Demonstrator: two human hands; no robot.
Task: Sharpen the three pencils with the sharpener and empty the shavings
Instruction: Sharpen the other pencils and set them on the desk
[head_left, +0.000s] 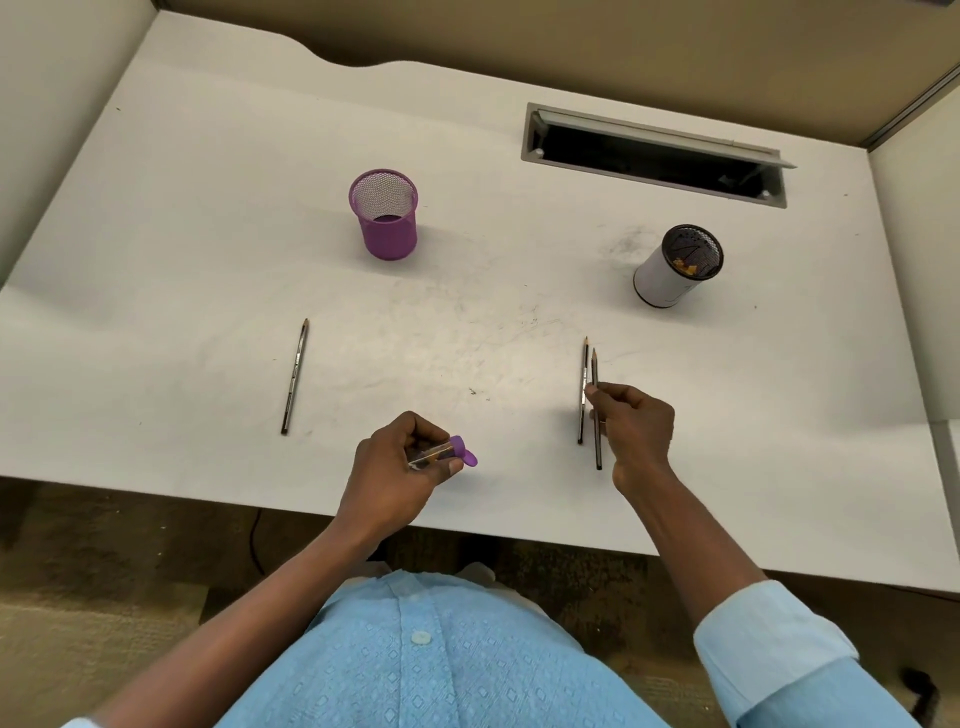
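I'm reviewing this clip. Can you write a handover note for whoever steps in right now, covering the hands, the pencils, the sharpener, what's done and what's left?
Left hand grips the sharpener, with what look like shavings inside its clear body.
Right hand pinches one pencil beside a second pencil lying on the table. Both tips look pointed.
A third pencil lies alone to the left. Its tip is too small to judge.
The purple mesh cup stands upright, and the white pot holds some shavings.
Probably left to do: sharpen the third pencil if it is blunt, then empty the sharpener.
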